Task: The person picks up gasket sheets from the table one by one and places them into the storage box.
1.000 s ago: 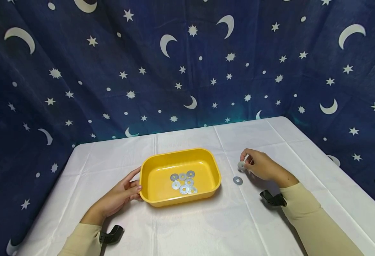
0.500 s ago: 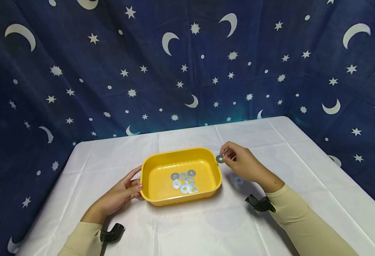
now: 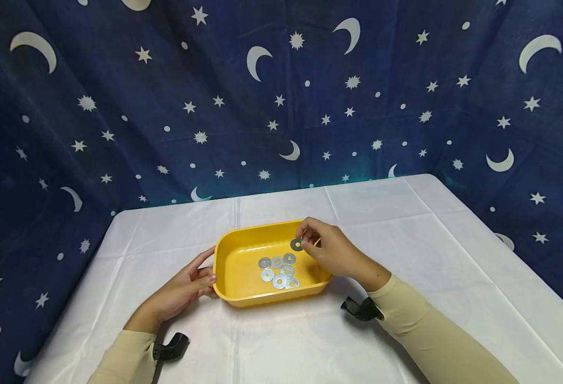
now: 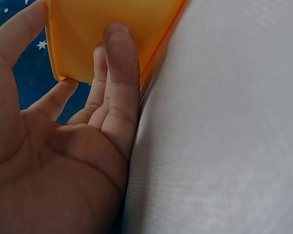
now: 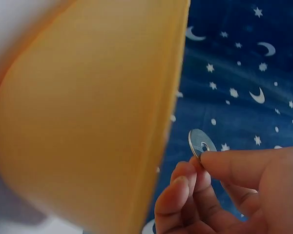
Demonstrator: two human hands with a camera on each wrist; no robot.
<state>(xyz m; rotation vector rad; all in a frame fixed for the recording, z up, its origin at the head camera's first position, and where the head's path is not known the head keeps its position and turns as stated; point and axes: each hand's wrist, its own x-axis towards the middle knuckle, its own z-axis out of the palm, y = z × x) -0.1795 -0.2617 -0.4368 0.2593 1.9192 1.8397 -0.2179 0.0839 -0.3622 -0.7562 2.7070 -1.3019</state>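
A yellow plastic tray (image 3: 243,240) stands on the cloth in the head view, with several flat metal washers (image 3: 279,281) lying on its floor. My left hand (image 3: 181,290) holds the tray's left end, thumb at the rim and fingers against the outer wall. In the left wrist view those fingers (image 4: 121,58) touch the tray's side. My right hand (image 3: 334,249) pinches one washer (image 3: 296,244) between thumb and fingertips, over the tray's right part. The right wrist view shows this washer (image 5: 200,140) tilted on edge, beyond the tray wall (image 5: 88,107).
A white cloth (image 3: 281,341) covers the table, with creases. Dark blue fabric (image 3: 233,144) with moons and stars hangs behind and at the sides. Black wrist straps (image 3: 171,348) sit on both forearms. My right arm covers part of the table right of the tray.
My right hand has carried the pinched washer leftward from the table, past the tray's right rim, to above its inside. The loose washer on the table is now hidden. My left hand stays put.
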